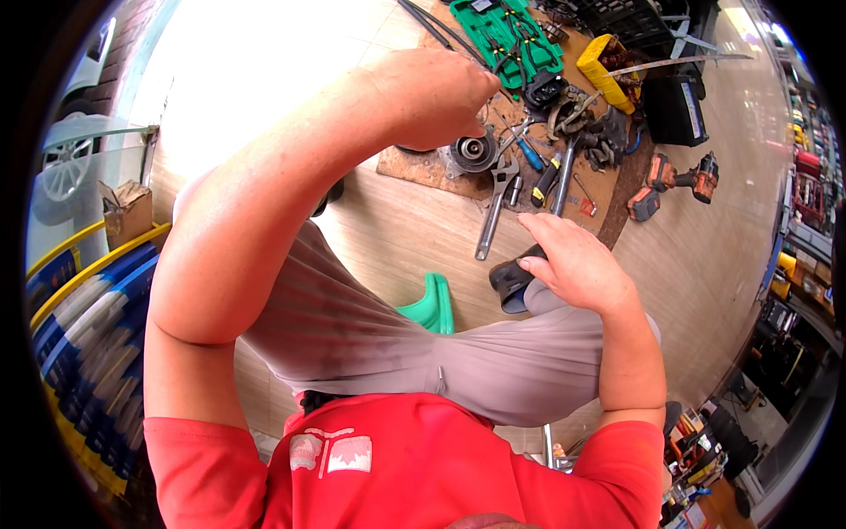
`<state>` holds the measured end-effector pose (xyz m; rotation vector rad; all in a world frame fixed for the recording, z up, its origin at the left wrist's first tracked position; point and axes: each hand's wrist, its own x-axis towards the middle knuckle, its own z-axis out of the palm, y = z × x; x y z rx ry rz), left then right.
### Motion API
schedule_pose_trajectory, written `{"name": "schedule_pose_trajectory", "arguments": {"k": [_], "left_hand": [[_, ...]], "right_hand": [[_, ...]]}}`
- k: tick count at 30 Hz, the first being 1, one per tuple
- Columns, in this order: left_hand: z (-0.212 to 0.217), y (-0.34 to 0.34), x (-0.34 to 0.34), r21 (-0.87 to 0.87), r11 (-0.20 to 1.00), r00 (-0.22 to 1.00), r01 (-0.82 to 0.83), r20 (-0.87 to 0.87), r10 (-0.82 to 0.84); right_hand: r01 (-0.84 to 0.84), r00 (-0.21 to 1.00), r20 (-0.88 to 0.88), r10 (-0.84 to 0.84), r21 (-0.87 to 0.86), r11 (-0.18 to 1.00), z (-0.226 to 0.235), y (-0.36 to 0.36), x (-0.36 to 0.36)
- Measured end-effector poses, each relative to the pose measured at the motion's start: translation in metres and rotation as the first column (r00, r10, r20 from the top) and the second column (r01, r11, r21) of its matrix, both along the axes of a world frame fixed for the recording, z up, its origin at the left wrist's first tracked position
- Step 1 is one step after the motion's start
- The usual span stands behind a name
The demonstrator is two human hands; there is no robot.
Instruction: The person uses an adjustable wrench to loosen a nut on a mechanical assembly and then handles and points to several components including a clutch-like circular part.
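Observation:
My left hand (445, 99) reaches across over the cardboard, its back toward me and its fingers curled downward. What those fingers hold, if anything, is hidden. Just beyond its lower edge lies a round metal part (473, 152) with a ringed hub in the middle. My right hand (577, 260) hovers above my shoe with fingers stretched out and thumb apart, holding nothing. An adjustable wrench (495, 207) lies nearest to it on the left, beside a small socket (515, 191). A yellow-and-black utility knife (546, 181) and a long steel bar (565, 179) rest farther along.
Pliers sit in a green tool case (511, 40) at the back. A blue-handled screwdriver (530, 154), grimy metal parts (604, 137), a yellow bin (608, 70) and a black battery (674, 110) stand close by. A cordless impact wrench (679, 179) lies right. A green stool (430, 306) shows beneath me.

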<state>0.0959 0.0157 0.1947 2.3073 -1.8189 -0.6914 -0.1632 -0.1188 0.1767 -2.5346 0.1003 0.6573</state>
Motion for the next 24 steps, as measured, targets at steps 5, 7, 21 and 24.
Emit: {"name": "schedule_pose_trajectory", "arguments": {"k": [5,7,21,24], "left_hand": [[0.0,0.0,0.0,0.008,1.0,1.0,0.007,-0.005,-0.007],[0.0,0.0,0.0,0.005,1.0,1.0,0.008,-0.007,-0.008],[0.003,0.001,-0.001,0.027,0.999,0.999,-0.022,-0.034,0.023],[0.003,-0.002,0.0,0.043,0.999,1.0,0.011,-0.007,-0.011]], "right_hand": [[0.0,1.0,0.005,0.0,0.004,1.0,-0.001,-0.001,-0.001],[0.0,1.0,0.004,0.0,0.005,1.0,-0.001,-0.001,0.0],[0.077,0.996,-0.055,-0.072,0.091,0.993,-0.025,-0.017,0.005],[0.196,0.975,-0.129,-0.18,0.132,0.972,-0.053,-0.026,0.017]]}}
